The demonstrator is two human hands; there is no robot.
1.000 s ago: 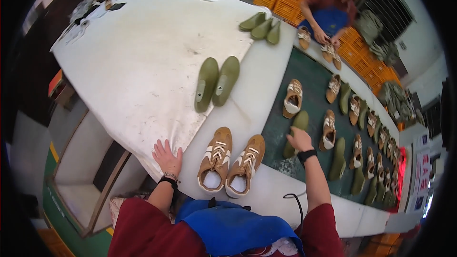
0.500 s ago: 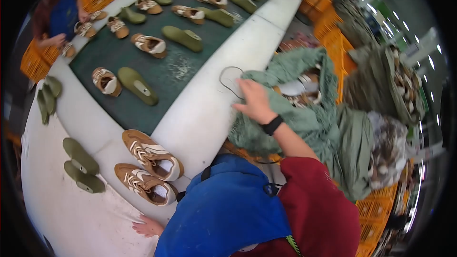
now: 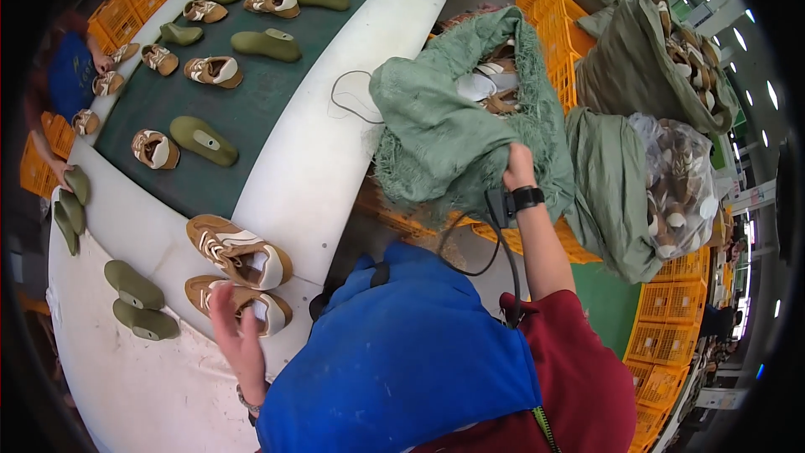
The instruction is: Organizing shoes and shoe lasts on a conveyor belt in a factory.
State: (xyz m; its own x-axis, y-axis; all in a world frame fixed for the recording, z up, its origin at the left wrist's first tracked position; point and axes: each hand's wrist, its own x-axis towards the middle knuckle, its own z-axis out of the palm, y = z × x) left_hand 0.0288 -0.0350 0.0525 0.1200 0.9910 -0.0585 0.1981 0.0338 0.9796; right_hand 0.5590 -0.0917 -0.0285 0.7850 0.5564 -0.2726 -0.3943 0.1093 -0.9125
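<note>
My right hand [image 3: 520, 166] is closed on the near edge of a green woven sack [image 3: 440, 101], pulling the cloth into folds. Brown and white shoes [image 3: 501, 88] show inside its mouth. At the lower left, my left hand [image 3: 239, 340] is raised with fingers apart and nothing in it. It partly covers the nearer of two brown sneakers [image 3: 239, 252] with white laces, which lie side by side on the white table [image 3: 201, 361]. Beyond them, two olive-green shoe lasts [image 3: 134, 285] rest on the same table.
Brown shoes and olive lasts stand in rows on a dark green belt [image 3: 243, 109]. A thin dark cord loop [image 3: 335, 96] lies on the white ledge. Orange crates [image 3: 667, 319] and full shoe sacks [image 3: 671, 50] line the right. Another person's hand [image 3: 60, 172] touches lasts at far left.
My right hand has moved from above the ledge to the sack's near edge and closed on it. My left hand has risen from the table to the sneakers. The whole view has shifted.
</note>
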